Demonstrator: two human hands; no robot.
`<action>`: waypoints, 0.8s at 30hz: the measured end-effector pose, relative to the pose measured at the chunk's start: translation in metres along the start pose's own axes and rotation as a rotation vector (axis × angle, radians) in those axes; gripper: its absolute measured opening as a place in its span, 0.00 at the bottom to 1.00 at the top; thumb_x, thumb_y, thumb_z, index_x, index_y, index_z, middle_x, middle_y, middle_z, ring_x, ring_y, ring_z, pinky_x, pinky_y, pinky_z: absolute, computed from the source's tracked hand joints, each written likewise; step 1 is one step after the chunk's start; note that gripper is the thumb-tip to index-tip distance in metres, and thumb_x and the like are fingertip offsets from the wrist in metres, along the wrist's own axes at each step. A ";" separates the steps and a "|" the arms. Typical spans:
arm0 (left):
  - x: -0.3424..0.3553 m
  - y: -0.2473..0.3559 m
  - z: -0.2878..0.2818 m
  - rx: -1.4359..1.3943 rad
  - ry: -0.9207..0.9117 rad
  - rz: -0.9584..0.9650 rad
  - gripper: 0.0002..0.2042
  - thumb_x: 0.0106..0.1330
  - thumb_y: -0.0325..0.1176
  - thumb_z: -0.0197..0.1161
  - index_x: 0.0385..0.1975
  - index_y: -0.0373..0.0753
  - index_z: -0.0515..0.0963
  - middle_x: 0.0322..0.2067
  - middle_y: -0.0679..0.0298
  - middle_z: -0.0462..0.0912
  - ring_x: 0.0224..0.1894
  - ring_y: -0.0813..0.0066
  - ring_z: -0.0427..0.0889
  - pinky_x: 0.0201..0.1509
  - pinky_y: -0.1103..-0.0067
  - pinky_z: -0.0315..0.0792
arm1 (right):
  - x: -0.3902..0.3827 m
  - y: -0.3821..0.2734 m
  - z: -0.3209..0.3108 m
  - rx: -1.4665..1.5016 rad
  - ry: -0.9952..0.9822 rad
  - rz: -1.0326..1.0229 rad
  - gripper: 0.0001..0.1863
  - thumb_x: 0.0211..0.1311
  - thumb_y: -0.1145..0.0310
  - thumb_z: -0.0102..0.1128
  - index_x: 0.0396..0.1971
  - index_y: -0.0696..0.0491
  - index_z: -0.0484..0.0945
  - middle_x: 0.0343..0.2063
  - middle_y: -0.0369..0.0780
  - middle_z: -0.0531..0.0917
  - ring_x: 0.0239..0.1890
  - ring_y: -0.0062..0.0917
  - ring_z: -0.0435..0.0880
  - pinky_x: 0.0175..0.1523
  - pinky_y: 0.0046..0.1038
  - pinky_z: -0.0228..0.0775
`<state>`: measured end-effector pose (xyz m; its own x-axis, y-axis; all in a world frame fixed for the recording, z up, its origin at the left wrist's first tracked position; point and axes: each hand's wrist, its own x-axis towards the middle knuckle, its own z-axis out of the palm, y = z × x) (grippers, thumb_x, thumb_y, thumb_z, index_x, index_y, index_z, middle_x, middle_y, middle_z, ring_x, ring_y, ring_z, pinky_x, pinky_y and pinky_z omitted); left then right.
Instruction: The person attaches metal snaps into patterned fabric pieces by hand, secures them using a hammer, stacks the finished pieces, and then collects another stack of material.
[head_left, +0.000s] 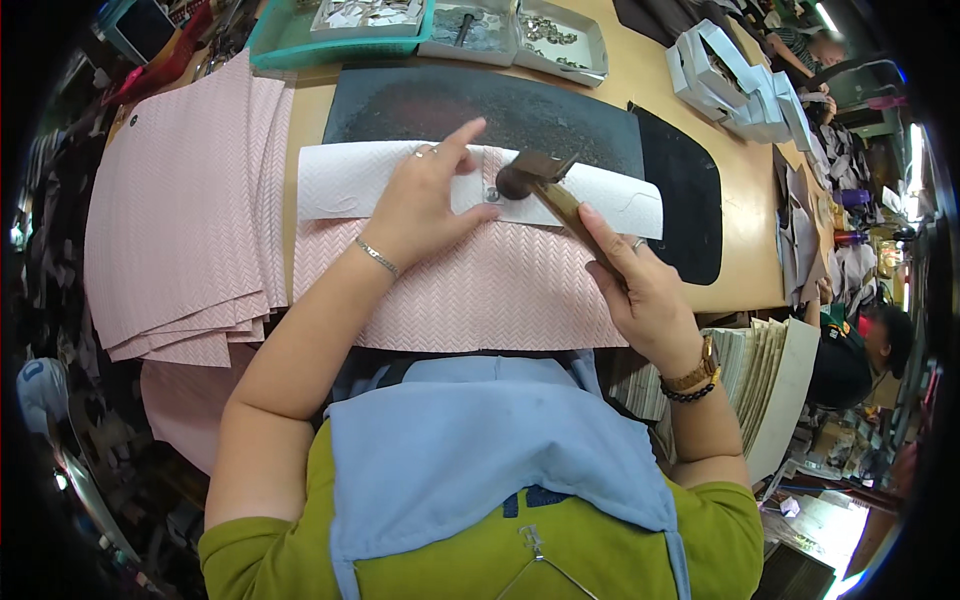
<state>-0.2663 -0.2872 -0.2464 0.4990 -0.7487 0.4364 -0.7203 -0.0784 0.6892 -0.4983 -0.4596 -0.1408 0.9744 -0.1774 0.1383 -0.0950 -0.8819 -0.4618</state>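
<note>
While the left hand (425, 200) presses flat, fingers spread, to pin the white paper template (345, 180) on the pink herringbone-textured sheet (480, 290) mid-table, the right hand (645, 290) grips the wooden-handled hammer (535, 180), its head resting on a small metal fastener (491, 194) just right of the fingertips.

Along the far table edge, a row of three shallow open boxes, rectangular, of grey-white card, with small metal parts inside. Left box (370, 15) set in a teal tray (290, 50); middle box (465, 30) just beside that tray; right box (562, 38) touching the middle one, turned slightly askew. Far right on the table, a cluster of white cartons (740, 85), open-topped, tilted, leaning on one another. Upper left, off the table, a dark screen (140, 28) in a light-blue frame, tilted, nothing readable on it.
</note>
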 end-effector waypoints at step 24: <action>-0.002 -0.004 0.002 -0.075 -0.067 -0.149 0.69 0.49 0.42 0.86 0.82 0.38 0.35 0.44 0.55 0.86 0.45 0.61 0.84 0.57 0.71 0.78 | -0.015 0.011 0.033 0.216 0.142 0.010 0.37 0.69 0.75 0.63 0.76 0.36 0.67 0.42 0.48 0.85 0.37 0.43 0.83 0.46 0.37 0.77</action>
<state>-0.2651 -0.2863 -0.2511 0.5627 -0.7748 0.2882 -0.6014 -0.1446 0.7857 -0.5068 -0.4521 -0.1768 0.9336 -0.2590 0.2475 -0.0439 -0.7684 -0.6384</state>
